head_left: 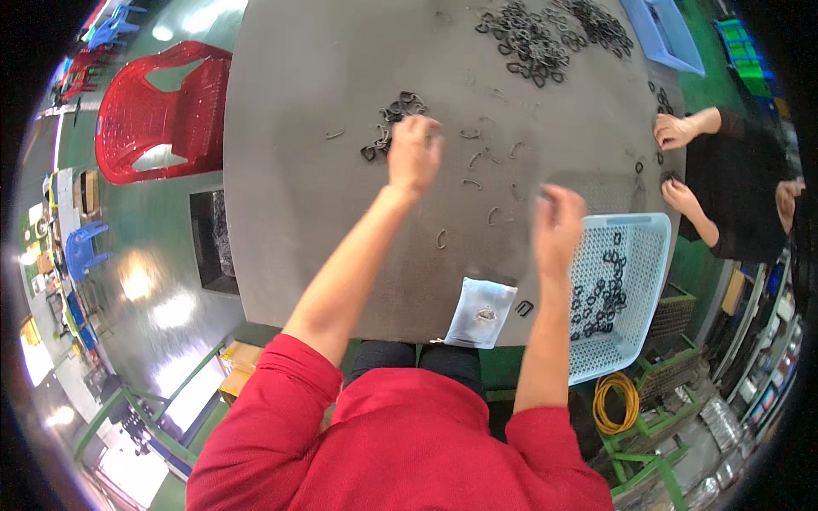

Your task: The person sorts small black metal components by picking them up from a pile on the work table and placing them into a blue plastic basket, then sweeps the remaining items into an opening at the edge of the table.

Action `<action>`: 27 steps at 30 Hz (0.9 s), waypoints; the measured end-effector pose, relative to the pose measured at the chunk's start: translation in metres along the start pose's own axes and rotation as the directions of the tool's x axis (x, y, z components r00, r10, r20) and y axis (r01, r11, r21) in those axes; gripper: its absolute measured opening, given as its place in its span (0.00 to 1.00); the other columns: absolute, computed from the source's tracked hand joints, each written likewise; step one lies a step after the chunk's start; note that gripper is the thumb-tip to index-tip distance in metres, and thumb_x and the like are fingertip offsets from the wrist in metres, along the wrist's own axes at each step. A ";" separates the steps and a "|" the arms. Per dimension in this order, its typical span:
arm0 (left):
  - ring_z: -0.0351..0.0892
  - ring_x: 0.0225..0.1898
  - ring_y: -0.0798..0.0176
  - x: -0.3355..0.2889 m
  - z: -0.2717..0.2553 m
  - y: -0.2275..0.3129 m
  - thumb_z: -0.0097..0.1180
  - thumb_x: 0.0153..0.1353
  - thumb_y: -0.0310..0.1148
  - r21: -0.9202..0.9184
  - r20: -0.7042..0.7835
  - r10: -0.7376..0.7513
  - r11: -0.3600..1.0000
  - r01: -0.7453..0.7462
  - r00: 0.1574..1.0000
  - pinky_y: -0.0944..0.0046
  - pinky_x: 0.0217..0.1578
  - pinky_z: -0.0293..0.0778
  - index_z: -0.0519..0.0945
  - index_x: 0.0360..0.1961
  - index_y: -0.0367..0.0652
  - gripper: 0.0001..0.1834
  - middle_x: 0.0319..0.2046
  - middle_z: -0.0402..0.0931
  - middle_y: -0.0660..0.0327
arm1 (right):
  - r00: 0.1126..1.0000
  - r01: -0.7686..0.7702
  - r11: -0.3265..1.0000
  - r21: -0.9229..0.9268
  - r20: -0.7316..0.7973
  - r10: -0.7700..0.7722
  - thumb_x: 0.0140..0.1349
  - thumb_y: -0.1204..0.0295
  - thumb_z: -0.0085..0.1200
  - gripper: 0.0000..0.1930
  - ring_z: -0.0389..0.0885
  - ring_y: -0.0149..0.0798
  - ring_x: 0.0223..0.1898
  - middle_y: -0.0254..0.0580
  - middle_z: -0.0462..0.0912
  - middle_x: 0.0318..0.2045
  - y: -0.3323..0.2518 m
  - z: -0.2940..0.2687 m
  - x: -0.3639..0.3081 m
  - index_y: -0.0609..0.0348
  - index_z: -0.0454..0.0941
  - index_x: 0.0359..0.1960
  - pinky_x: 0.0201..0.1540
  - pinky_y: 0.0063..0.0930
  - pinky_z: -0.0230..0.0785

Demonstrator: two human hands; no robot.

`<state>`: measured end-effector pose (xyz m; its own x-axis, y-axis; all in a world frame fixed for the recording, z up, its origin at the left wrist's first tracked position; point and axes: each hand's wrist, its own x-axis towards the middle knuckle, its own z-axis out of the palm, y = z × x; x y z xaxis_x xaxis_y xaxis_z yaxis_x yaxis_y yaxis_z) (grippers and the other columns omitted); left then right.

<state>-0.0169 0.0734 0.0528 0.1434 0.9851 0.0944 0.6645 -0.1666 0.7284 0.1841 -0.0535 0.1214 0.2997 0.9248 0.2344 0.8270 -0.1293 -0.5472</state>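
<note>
My left hand [415, 155] is over the near side of a small heap of black metal links [403, 106], fingers bent inward; what they hold, if anything, is hidden. Smeared by motion, my right hand [559, 228] hangs at the left edge of a light blue plastic basket [656, 281]. Inside the basket lie many dark buckle-like rings [603, 298]. Between my hands, several thin curved metal pieces [471, 184] are scattered on the grey table [341, 247]. A single dark buckle [525, 308] rests near the front edge, beside a pale blue pouch [482, 313].
Larger heaps of dark links [524, 43] lie at the far side, near a blue tray [665, 38]. A co-worker's hands [677, 132] handle small rings at the right edge. A red plastic chair [162, 111] stands left; a coiled yellow hose [615, 403] hangs below the basket.
</note>
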 end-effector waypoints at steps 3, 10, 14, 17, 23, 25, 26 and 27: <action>0.67 0.51 0.53 0.022 -0.021 -0.062 0.59 0.52 0.30 0.183 -0.063 0.067 0.982 -0.054 0.996 0.57 0.51 0.66 0.76 0.46 0.46 0.18 0.47 0.72 0.58 | 0.956 0.060 0.984 0.169 0.273 -0.105 0.53 0.77 0.54 0.11 0.74 0.46 0.45 0.40 0.73 0.41 -0.065 0.102 0.056 0.51 0.75 0.39 0.43 0.38 0.71; 0.73 0.44 0.57 0.064 -0.039 -0.142 0.56 0.53 0.30 0.298 -0.162 0.146 0.950 -0.093 0.976 0.60 0.45 0.71 0.81 0.38 0.49 0.10 0.40 0.78 0.64 | 0.856 0.412 0.911 -0.028 0.355 -0.376 0.55 0.75 0.51 0.11 0.73 0.42 0.45 0.35 0.74 0.41 -0.081 0.238 0.133 0.49 0.76 0.40 0.44 0.35 0.73; 0.74 0.44 0.57 0.074 -0.079 -0.143 0.54 0.56 0.33 0.190 -0.017 -0.086 0.978 0.087 0.996 0.61 0.46 0.70 0.82 0.37 0.44 0.09 0.40 0.79 0.61 | 0.825 0.407 0.913 -0.042 0.446 -0.347 0.56 0.75 0.48 0.11 0.74 0.39 0.44 0.35 0.76 0.40 -0.073 0.245 0.146 0.49 0.77 0.40 0.45 0.32 0.74; 0.77 0.40 0.67 0.074 -0.103 -0.132 0.58 0.55 0.37 -0.281 0.126 -0.330 0.892 0.353 0.936 0.67 0.42 0.72 0.82 0.40 0.42 0.14 0.39 0.80 0.62 | 0.860 0.322 0.947 0.014 0.415 -0.299 0.55 0.73 0.51 0.10 0.75 0.40 0.43 0.34 0.77 0.38 -0.061 0.245 0.146 0.50 0.76 0.39 0.44 0.35 0.72; 0.73 0.33 0.73 0.052 -0.123 -0.144 0.48 0.56 0.25 -0.687 0.493 -0.469 0.307 0.659 0.733 0.73 0.35 0.71 0.77 0.42 0.37 0.12 0.36 0.76 0.63 | 0.859 0.236 0.966 -0.101 0.486 -0.159 0.51 0.66 0.61 0.13 0.74 0.40 0.44 0.35 0.78 0.36 -0.087 0.231 0.135 0.50 0.75 0.38 0.47 0.40 0.67; 0.73 0.32 0.73 0.051 -0.119 -0.150 0.49 0.56 0.26 -0.719 0.486 -0.463 0.271 0.640 0.741 0.73 0.34 0.71 0.76 0.42 0.37 0.12 0.35 0.75 0.64 | 0.777 0.231 0.959 -0.163 0.624 -0.081 0.48 0.64 0.64 0.16 0.74 0.41 0.45 0.36 0.78 0.36 -0.090 0.234 0.132 0.50 0.76 0.38 0.49 0.43 0.64; 0.72 0.31 0.72 0.052 -0.116 -0.153 0.50 0.56 0.27 -0.747 0.480 -0.454 0.238 0.621 0.751 0.72 0.32 0.71 0.75 0.42 0.38 0.12 0.34 0.74 0.65 | 0.773 0.236 0.958 -0.161 0.628 -0.085 0.48 0.64 0.64 0.16 0.74 0.41 0.45 0.36 0.78 0.36 -0.091 0.234 0.134 0.50 0.76 0.38 0.49 0.43 0.64; 0.71 0.29 0.73 0.056 -0.106 -0.151 0.51 0.55 0.30 -0.688 0.425 -0.506 0.358 0.631 0.751 0.72 0.30 0.70 0.76 0.39 0.39 0.11 0.30 0.72 0.66 | 0.756 0.203 0.974 -0.098 0.648 -0.093 0.49 0.65 0.64 0.16 0.75 0.40 0.44 0.36 0.78 0.37 -0.094 0.230 0.138 0.51 0.75 0.38 0.48 0.40 0.65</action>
<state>-0.1868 0.1582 0.0198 0.0828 0.8063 -0.5857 -0.1762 0.5903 0.7877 0.0384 0.1680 0.0203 -0.1581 0.9431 -0.2926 0.9130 0.0268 -0.4070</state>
